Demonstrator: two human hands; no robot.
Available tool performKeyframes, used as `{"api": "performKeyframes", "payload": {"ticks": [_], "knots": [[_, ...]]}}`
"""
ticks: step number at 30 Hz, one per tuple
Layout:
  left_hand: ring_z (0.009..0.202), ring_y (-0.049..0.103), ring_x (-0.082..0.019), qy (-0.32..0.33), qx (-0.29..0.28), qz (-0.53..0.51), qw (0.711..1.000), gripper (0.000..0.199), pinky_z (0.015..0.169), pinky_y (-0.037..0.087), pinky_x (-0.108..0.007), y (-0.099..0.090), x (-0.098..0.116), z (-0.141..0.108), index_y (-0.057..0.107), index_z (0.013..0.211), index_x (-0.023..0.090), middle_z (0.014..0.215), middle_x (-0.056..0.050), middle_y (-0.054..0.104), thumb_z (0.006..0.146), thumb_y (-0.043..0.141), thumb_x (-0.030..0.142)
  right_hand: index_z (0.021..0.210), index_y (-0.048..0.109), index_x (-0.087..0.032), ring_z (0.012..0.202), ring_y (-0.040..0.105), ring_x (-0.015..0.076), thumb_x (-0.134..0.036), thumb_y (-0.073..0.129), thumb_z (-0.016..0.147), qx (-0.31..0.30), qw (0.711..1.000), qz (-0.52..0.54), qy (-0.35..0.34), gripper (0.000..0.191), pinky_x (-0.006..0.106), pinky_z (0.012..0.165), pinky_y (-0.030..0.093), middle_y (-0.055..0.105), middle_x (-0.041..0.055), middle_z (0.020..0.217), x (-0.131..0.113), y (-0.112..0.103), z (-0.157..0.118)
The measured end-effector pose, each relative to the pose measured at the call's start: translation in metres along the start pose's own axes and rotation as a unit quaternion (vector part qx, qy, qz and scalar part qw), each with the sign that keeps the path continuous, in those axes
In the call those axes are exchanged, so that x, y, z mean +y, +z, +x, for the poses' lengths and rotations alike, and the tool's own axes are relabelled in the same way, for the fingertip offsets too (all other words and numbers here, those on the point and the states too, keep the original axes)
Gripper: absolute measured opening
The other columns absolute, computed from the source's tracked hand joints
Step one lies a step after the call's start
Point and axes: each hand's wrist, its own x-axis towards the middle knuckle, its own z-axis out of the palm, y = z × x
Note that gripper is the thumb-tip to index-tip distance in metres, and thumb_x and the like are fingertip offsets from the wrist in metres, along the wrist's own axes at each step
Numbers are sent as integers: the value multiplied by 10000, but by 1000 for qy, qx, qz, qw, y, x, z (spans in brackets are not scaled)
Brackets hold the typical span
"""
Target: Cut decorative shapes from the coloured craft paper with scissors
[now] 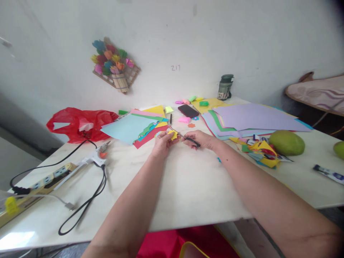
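Near the middle of the white table, my left hand (162,143) pinches a small yellow paper piece (172,135). Close on its right, my right hand (199,139) is wrapped round the black handles of a pair of scissors (192,142). The blades point up and left, beside the yellow piece. Whether they touch the paper is too small to tell. Behind my left hand lie light blue sheets (129,127) and a red sheet (146,138). An orange paper shape (191,125) and a blue one (195,118) lie beyond the scissors.
A phone (188,111) and pink packet (184,120) lie behind the hands. Purple sheets (255,116), paper scraps (264,154) and a green mango (286,142) are at right. A red bag (80,123), glue gun (98,156) and power strip (51,179) are at left. A bottle (225,87) stands behind.
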Motion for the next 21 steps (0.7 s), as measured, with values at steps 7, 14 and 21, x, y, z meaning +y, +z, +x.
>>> {"api": "performKeyframes", "payload": {"ticks": [7, 14, 21], "knots": [[711, 648, -183, 4, -14, -5, 1000, 227, 647, 532, -298, -1, -1, 0, 533, 635, 128, 698, -47, 649, 581, 730, 225, 852, 587, -130, 433, 450, 70, -227, 560, 684, -2, 999, 44, 3, 196, 191, 384, 339, 482, -53, 519, -6, 1, -3], [700, 642, -181, 0, -11, 1, 1000, 228, 721, 524, -347, -1, 0, 0, 549, 637, 124, 688, -49, 646, 577, 732, 246, 858, 591, -128, 435, 436, 64, -245, 587, 659, -5, 999, 32, 8, 230, 190, 385, 328, 471, -62, 517, -12, 2, -6], [712, 636, -171, 2, -19, -7, 1000, 243, 697, 526, -318, 0, 0, -1, 519, 604, 129, 689, -40, 635, 575, 733, 240, 853, 585, -119, 427, 437, 62, -258, 588, 661, -1, 999, 39, 14, 237, 184, 375, 330, 474, -60, 507, -15, 3, -6]]}}
